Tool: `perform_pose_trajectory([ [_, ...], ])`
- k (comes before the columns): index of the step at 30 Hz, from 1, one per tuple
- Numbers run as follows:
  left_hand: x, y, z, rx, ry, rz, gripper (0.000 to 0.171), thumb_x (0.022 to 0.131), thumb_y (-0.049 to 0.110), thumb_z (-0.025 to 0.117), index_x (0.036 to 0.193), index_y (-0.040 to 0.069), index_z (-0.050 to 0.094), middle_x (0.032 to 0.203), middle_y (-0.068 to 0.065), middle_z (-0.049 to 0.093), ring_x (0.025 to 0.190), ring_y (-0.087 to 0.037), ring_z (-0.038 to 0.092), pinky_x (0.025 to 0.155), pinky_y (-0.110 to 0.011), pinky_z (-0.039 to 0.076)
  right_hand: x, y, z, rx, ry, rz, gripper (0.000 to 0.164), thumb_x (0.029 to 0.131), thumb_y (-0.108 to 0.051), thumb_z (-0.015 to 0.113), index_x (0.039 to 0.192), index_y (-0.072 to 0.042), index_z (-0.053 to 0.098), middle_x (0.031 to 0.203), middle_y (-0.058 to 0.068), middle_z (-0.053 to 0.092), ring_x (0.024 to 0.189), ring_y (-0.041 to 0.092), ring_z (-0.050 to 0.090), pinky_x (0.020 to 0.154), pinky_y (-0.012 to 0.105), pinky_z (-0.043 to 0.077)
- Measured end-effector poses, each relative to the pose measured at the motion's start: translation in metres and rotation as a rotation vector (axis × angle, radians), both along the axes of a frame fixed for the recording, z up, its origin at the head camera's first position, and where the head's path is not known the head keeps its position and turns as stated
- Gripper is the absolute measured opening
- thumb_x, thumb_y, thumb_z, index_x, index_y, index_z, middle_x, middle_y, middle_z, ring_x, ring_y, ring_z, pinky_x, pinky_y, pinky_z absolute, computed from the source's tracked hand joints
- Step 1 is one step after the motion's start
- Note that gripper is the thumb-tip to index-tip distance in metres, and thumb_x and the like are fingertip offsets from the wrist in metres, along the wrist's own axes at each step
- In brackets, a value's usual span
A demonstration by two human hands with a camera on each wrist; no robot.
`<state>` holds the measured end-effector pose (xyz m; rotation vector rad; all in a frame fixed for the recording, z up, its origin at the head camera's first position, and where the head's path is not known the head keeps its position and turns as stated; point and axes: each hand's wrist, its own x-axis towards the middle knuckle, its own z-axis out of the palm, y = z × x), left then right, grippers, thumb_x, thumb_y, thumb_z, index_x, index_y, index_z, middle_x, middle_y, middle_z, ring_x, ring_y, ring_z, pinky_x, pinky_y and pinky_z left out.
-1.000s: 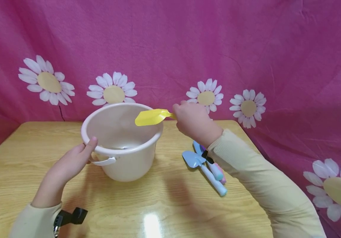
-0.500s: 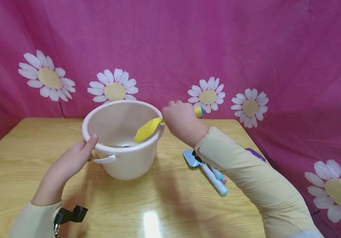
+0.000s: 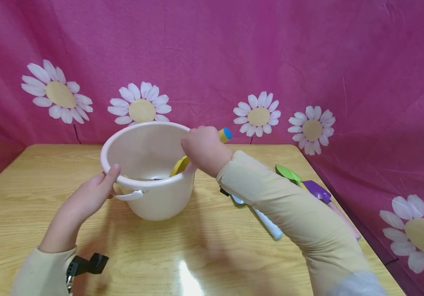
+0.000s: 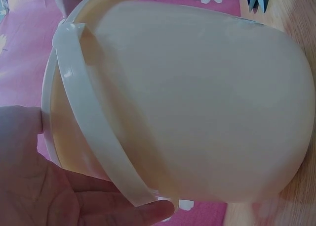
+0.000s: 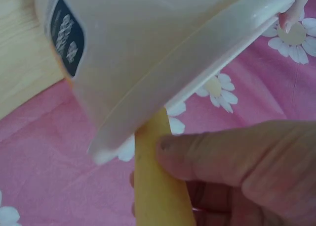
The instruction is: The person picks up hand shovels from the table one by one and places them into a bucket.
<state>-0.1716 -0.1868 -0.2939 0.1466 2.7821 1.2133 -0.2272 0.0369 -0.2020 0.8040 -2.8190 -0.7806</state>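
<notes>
A pale pinkish-white bucket (image 3: 156, 201) stands upright on the table, its white handle (image 3: 128, 196) hanging down the near left side. My left hand (image 3: 84, 205) grips the rim at the left, thumb on top and fingers below. In the left wrist view the fingers (image 4: 123, 211) lie by the bucket handle's lower end. My right hand (image 3: 206, 150) holds a yellow toy trowel by its handle (image 5: 160, 181) at the right rim. The trowel's yellow blade (image 3: 179, 165) points down inside the bucket, partly hidden by the rim. A small dark patch shows on the bucket's floor.
Right of the bucket lies a light blue trowel (image 3: 268, 224), partly under my right sleeve. Further right lie a green trowel (image 3: 287, 172) and a purple trowel (image 3: 315, 190) near the table's right edge. A pink daisy-print cloth (image 3: 204, 61) hangs behind the wooden table (image 3: 153, 255).
My right hand has moved left and down to the rim, tipping the yellow blade into the bucket. The green and purple trowels have come out from behind my arm. My left hand stays put.
</notes>
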Motion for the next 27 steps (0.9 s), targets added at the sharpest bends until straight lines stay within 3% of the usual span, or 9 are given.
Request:
perform_pose_trajectory([
  [8, -0.001, -0.001, -0.001, -0.002, -0.004, 0.01, 0.073, 0.092, 0.056, 0.014, 0.134, -0.003, 0.029, 0.119, -0.028, 0.043, 0.098, -0.04, 0.046, 0.073, -0.053, 0.039, -0.002, -0.021, -0.011, -0.007, -0.053, 0.055, 0.013, 0.084, -0.007, 0.051, 0.079, -0.013, 0.061, 0.074, -0.002, 0.058, 0.068, 0.01, 0.055, 0.059, 0.031, 0.05],
  [16, 0.0, 0.0, -0.002, 0.0, -0.015, 0.03, 0.076, 0.091, 0.057, 0.013, 0.134, -0.004, 0.028, 0.116, -0.028, 0.045, 0.097, -0.04, 0.046, 0.071, -0.051, 0.04, -0.004, -0.031, -0.021, -0.014, -0.028, 0.068, 0.02, 0.086, -0.004, 0.047, 0.079, -0.015, 0.063, 0.081, -0.001, 0.063, 0.071, 0.01, 0.058, 0.058, 0.035, 0.05],
  [21, 0.001, 0.001, -0.004, -0.001, -0.017, 0.031, 0.076, 0.091, 0.057, 0.013, 0.132, -0.004, 0.031, 0.113, -0.028, 0.046, 0.097, -0.039, 0.047, 0.071, -0.05, 0.04, -0.003, -0.027, -0.02, -0.065, -0.013, 0.092, 0.02, 0.086, -0.004, 0.048, 0.075, -0.015, 0.061, 0.078, -0.001, 0.063, 0.067, 0.01, 0.056, 0.056, 0.035, 0.05],
  [27, 0.0, 0.001, -0.002, -0.013, -0.013, 0.038, 0.075, 0.092, 0.056, 0.012, 0.133, -0.004, 0.03, 0.114, -0.028, 0.046, 0.098, -0.041, 0.047, 0.07, -0.051, 0.041, -0.006, -0.02, -0.014, -0.077, -0.034, 0.044, 0.019, 0.084, -0.002, 0.048, 0.076, -0.014, 0.061, 0.076, -0.001, 0.061, 0.065, 0.011, 0.055, 0.057, 0.039, 0.05],
])
